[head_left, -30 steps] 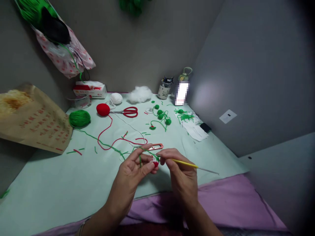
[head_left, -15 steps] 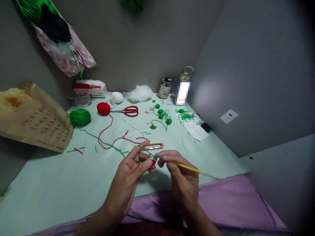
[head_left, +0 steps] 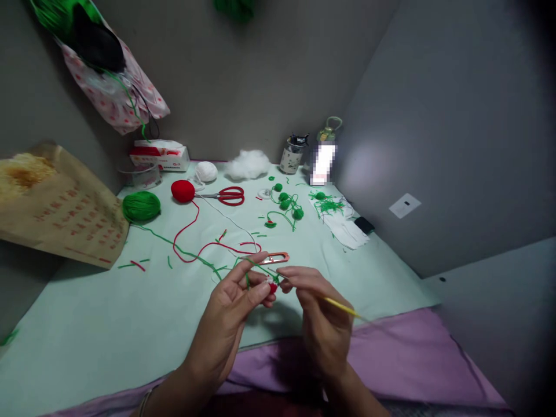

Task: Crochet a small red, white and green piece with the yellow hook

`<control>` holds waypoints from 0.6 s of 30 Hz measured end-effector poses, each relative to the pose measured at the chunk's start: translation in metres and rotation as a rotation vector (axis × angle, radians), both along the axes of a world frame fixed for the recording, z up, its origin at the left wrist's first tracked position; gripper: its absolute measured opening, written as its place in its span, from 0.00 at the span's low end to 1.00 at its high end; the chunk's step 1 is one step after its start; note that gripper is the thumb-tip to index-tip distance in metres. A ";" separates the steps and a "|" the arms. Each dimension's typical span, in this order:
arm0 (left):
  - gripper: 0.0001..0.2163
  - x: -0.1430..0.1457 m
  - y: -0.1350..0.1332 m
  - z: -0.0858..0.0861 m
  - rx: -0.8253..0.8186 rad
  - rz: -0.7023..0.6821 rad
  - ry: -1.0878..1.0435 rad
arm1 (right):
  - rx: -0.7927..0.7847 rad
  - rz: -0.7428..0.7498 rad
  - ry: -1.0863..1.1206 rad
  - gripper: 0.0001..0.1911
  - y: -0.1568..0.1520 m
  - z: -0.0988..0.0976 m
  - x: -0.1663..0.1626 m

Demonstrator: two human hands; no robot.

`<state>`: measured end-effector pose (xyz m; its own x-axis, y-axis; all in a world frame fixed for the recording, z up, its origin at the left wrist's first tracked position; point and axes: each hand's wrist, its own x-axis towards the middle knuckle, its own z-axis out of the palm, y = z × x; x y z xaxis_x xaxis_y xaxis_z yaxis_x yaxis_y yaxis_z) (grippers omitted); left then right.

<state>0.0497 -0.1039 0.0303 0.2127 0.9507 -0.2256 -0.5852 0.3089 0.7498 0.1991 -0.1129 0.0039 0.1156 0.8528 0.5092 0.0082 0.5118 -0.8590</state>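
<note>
Your left hand (head_left: 234,310) pinches a little red crochet piece (head_left: 272,286) just beside the thread snips (head_left: 274,258). Your right hand (head_left: 322,315) holds a yellow crochet hook (head_left: 341,305) in a tight grip.

We see a table under a pale green cover (head_left: 87,324). Along its far edge lie a tissue box (head_left: 160,156), a white yarn ball (head_left: 205,171), white stuffing (head_left: 247,164) and a jar (head_left: 292,155). Nearer us lie a green yarn ball (head_left: 141,207), a red yarn ball (head_left: 182,190), red scissors (head_left: 228,196), small green crocheted pieces (head_left: 286,202), a white cloth (head_left: 343,229) and thread snips (head_left: 273,258), with loose yarn strands and clippings between them.
</note>
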 end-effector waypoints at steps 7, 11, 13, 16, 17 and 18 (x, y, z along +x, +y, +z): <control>0.19 -0.002 0.000 -0.001 0.011 -0.026 0.014 | -0.152 0.207 0.224 0.09 0.008 0.004 0.007; 0.20 -0.003 -0.001 -0.004 0.042 -0.005 0.080 | -0.038 0.159 0.008 0.11 0.003 0.010 0.011; 0.21 -0.004 -0.001 -0.005 0.063 0.014 0.112 | 0.038 0.138 -0.165 0.13 0.000 0.013 0.014; 0.23 -0.005 -0.001 -0.007 0.093 0.040 0.153 | 0.160 0.097 -0.379 0.15 -0.002 0.018 0.015; 0.23 -0.005 -0.002 -0.008 0.100 0.045 0.163 | 0.204 0.075 -0.436 0.16 -0.002 0.018 0.015; 0.24 -0.005 -0.002 -0.008 0.105 0.045 0.168 | 0.249 0.046 -0.492 0.17 -0.002 0.018 0.015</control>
